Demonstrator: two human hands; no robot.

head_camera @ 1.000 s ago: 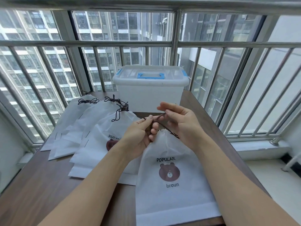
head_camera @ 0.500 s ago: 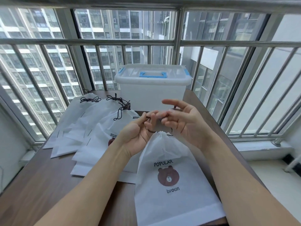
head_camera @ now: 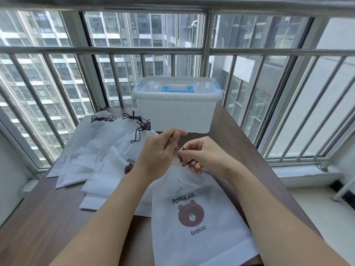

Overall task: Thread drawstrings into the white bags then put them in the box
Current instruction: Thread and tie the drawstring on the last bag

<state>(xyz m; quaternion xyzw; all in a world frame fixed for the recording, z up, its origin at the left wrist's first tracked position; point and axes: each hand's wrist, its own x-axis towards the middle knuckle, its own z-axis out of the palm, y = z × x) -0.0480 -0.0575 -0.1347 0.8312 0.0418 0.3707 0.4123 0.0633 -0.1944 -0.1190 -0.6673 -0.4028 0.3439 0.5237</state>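
A white bag printed with a brown bear and "POPULAR broun" lies in front of me on the table. Its gathered top sits under both hands. My left hand pinches one end of the dark drawstring between thumb and fingers. My right hand pinches the other part of the cord just above the bag's mouth. Only short loops of the cord show between the fingers. The white box with a blue handle stands behind, its lid on.
Several white bags with dark drawstrings tied at their tops overlap on the left of the brown wooden table. Metal window bars run behind and to the right. The table's right edge lies close to my right arm.
Both hands have shifted on the cord: the left hand rose and turned over it, the right hand's fingers curled in and dropped toward the bag's mouth.
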